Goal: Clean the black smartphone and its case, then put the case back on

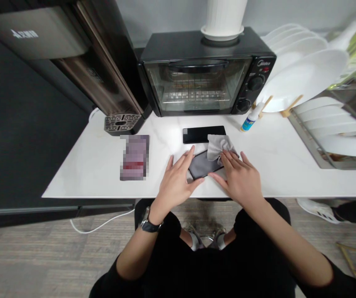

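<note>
A dark phone (pixel 203 164) lies flat on the white counter (pixel 97 174) near its front edge. My left hand (pixel 177 182) rests on the phone's left end and holds it down with spread fingers. My right hand (pixel 239 178) presses a crumpled grey cloth (pixel 219 145) onto the phone's right end. A second black phone (pixel 203 134) lies just behind, partly covered by the cloth. A small white spray bottle (pixel 251 118) with a blue label leans further back on the right.
A black toaster oven (pixel 202 74) stands at the back with a white pot (pixel 224 18) on top. A dark water dispenser (pixel 103 66) is at the left. White plates (pixel 305 74) fill a drying rack at the right. A blurred card (pixel 134 157) lies at the left.
</note>
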{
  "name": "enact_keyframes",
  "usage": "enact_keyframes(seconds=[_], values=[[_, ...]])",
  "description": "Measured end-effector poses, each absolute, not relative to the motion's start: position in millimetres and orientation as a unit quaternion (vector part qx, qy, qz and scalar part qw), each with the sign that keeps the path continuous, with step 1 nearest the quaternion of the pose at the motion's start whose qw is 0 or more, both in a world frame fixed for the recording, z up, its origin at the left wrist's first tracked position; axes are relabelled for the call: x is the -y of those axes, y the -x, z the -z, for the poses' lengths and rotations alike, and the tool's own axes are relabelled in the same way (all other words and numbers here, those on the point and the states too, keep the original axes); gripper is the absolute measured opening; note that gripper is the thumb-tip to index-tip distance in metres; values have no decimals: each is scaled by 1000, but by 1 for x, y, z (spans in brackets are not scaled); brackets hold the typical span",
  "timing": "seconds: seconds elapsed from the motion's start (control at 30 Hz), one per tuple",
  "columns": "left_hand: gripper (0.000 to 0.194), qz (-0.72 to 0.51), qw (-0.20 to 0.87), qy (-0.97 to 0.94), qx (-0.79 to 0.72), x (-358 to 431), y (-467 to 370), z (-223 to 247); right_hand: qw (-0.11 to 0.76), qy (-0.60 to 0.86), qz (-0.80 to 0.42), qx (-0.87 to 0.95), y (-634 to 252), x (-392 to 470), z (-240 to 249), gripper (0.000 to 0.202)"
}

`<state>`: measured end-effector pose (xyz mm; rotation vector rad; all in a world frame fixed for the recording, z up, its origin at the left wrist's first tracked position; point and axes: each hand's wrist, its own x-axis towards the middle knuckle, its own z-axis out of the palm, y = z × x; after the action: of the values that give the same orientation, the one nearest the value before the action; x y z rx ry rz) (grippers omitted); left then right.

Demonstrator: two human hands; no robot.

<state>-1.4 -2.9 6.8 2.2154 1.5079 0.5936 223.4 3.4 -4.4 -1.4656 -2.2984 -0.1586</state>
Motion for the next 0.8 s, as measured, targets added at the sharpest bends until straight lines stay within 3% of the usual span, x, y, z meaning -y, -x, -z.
enact_keyframes(seconds=[0.2,0.33,0.43,0.57,0.8], values=[[98,-174,176,-802,-544,0,4,-4,260,424,-76,864,-161,14,3,72],[103,-192,174,-792,-553,1,2,-3,237,401,-123,877,-187,19,0,54],[104,-211,172,-792,-547,2,1,-3,215,432,-80,872,-229,13,0,47],[102,-201,179,-793,-546,3,0,-5,195,503,11,842,-262,-3,4,54],[97,-191,193,-802,-532,1,2,-7,238,496,-7,835,-200,-2,6,69]])
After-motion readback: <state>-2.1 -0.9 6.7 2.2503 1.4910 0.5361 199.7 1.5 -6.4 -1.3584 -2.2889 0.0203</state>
